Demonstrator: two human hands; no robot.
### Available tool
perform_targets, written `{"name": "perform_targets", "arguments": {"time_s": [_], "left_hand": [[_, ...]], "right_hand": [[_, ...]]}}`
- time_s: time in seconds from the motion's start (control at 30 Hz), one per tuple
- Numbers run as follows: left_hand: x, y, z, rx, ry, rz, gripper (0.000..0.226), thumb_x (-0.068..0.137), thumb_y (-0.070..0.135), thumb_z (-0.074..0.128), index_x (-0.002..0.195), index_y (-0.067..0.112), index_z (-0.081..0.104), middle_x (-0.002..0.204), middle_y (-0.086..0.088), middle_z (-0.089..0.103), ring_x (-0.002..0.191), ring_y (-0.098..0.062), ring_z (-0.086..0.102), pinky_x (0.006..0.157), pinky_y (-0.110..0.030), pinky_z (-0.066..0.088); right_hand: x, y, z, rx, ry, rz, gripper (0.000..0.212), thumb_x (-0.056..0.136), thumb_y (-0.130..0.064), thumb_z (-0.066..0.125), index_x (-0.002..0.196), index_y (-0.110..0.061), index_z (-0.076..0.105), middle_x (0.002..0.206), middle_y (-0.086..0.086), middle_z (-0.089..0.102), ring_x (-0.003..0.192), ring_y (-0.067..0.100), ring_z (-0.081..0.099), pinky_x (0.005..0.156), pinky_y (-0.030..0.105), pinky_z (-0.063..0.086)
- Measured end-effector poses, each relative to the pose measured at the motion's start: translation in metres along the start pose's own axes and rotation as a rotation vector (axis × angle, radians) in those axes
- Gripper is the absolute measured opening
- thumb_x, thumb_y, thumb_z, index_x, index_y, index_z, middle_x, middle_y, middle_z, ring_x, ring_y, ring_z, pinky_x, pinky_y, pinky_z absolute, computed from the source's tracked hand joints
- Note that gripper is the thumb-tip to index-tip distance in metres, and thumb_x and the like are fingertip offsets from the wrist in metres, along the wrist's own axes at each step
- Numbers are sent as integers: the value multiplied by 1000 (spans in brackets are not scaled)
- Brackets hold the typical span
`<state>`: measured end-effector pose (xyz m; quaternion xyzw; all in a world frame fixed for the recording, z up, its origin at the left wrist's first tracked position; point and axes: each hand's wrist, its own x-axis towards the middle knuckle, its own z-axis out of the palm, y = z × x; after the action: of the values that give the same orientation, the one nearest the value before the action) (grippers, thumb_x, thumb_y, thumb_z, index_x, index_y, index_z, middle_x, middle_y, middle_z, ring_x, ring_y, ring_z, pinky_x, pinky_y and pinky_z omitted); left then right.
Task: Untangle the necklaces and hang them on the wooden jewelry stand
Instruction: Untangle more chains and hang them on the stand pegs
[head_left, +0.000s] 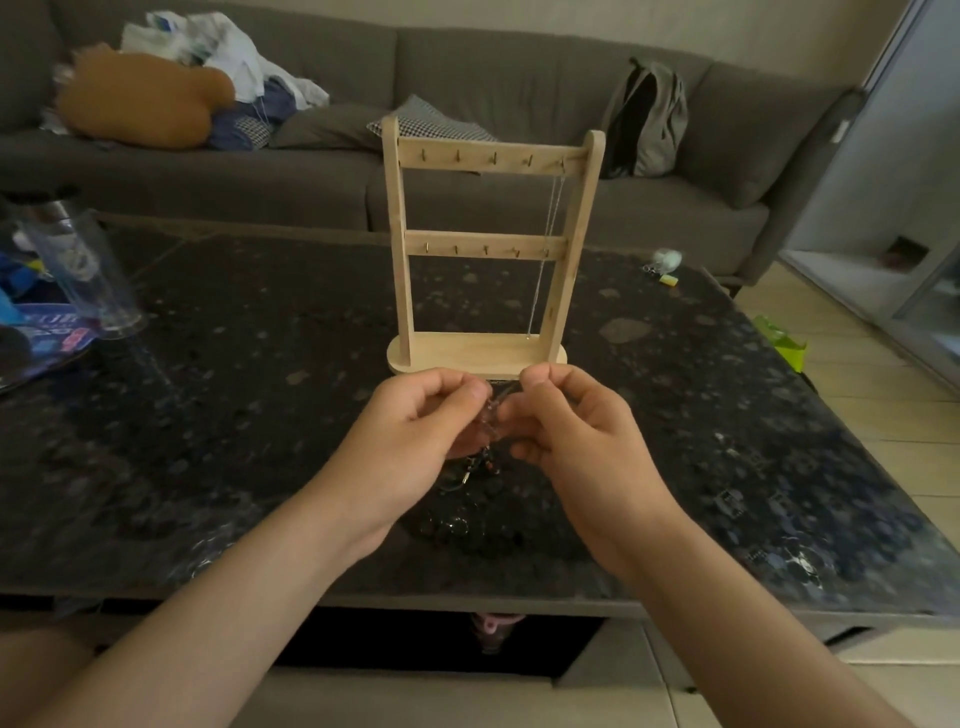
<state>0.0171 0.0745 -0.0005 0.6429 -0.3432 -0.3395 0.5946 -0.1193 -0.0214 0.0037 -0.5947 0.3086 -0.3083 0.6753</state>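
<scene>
Over dark table (218, 415), left hand (415, 431) and right hand (576, 436) pinch blurred, half-hidden necklaces (491, 413).

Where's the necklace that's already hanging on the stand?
In the head view, the silver necklace hangs from the rightmost top-bar hook of the wooden jewelry stand, beside its right post.

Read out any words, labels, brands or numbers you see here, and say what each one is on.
Nothing can be read clearly.
Blue and purple packet at far left: printed lettering, too blurred to read.
White tag on the sofa arm: too small to read.
Wooden jewelry stand, and tangled necklaces pinched by left hand and right hand: no lettering.
</scene>
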Motion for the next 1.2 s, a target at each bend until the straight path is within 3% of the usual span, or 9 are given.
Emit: {"name": "perform_targets", "arguments": {"time_s": [0.13, 0.23, 0.43, 0.53, 0.67, 0.77, 0.87, 1.07, 1.2], "left_hand": [[-3, 2, -3, 8, -4, 2, 23, 110, 24, 59, 115, 14, 79, 104, -6, 83, 105, -22, 78, 105, -47, 60], [-7, 3, -4, -1, 20, -6, 22, 111, 22, 57, 113, 12, 77, 98, -2, 82, 97, -16, 78, 103, -46, 61], [-8, 3, -5, -157, 120, -77, 27, 113, 21, 49, 120, 6, 70, 106, -21, 78, 101, -27, 78, 103, -49, 60], [-12, 7, -4, -240, 119, -101, 25, 115, 20, 46, 122, 9, 67, 92, -14, 77, 97, -27, 78, 101, -48, 60], [-15, 9, -5, -264, 102, -91, 20, 114, 18, 50, 118, 9, 67, 86, -6, 75, 90, -22, 77, 102, -50, 61], [-16, 11, -6, -257, 104, -58, 19, 112, 16, 53, 109, 8, 71, 86, -4, 72, 90, -21, 76, 102, -49, 62], [-15, 13, -6, -319, 164, -68, 22, 113, 16, 51, 107, 6, 70, 87, -7, 72, 89, -22, 77, 98, -47, 63], [-14, 12, 2, -482, 267, -185, 22, 107, 10, 45, 102, 9, 66, 90, -13, 79, 88, -27, 82, 91, -44, 65], [-15, 13, 3, -559, 211, -204, 23, 108, 10, 43, 116, 8, 64, 103, -18, 83, 98, -29, 82, 94, -44, 62]], "right_hand": [[-4, -1, 0, 12, -52, 48, 20, 104, -24, 69, 122, -16, 68, 91, 1, 79, 88, 14, 74, 84, 36, 51], [-8, 0, 0, -2, -84, 45, 29, 98, -12, 74, 125, -18, 66, 89, -2, 80, 84, 7, 73, 81, 27, 50], [-11, -2, -2, 144, -81, 90, 21, 100, -2, 60, 102, -20, 71, 86, 1, 67, 85, 16, 63, 80, 35, 43], [-13, -4, -2, 151, -90, 112, 31, 100, 1, 45, 91, -20, 67, 70, 1, 54, 73, 18, 55, 76, 37, 40], [-16, -3, -2, 173, -81, 131, 21, 108, -5, 45, 105, -15, 64, 63, -3, 39, 64, 17, 48, 73, 36, 40], [-18, -5, -4, 87, -99, 96, 14, 100, -8, 61, 111, -12, 70, 65, -3, 49, 67, 15, 51, 75, 34, 43], [-20, -7, -6, -65, -13, 49, 25, 91, 2, 69, 107, -15, 76, 76, 1, 66, 72, 11, 58, 69, 23, 49], [-21, -3, 0, -164, 211, -48, 16, 94, -1, 73, 97, -16, 77, 68, 15, 64, 55, 8, 55, 50, 14, 45], [-22, -3, 1, -254, 169, -95, 9, 98, -13, 73, 96, -20, 79, 76, 16, 76, 66, 19, 68, 64, 23, 59]]}}
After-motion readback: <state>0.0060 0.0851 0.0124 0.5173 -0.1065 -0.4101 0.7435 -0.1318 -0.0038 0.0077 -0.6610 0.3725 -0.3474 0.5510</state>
